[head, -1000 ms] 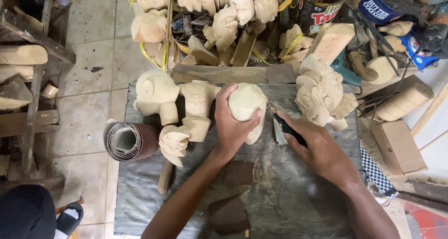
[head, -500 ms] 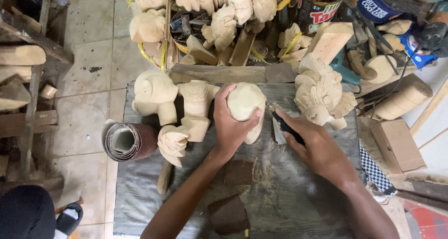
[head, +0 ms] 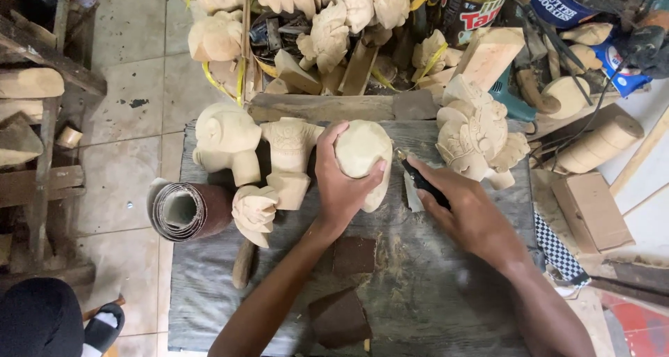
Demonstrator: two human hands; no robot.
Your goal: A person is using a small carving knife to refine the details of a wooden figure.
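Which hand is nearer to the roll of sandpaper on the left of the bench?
Left. The left hand grips the pale wooden carving, a short way right of the sandpaper roll. The right hand, holding a dark-handled tool, is farther right beyond the carving.

Packages and labels sit along the top and right edges of your view.

At top centre-right you have a round tin (head: 468, 9) with a black, red and yellow label. Right of it, at the top edge, lies a dark blue container (head: 557, 5) with white lettering. At the right, mid-height, a plain brown cardboard box (head: 591, 211) lies flat, unmarked.
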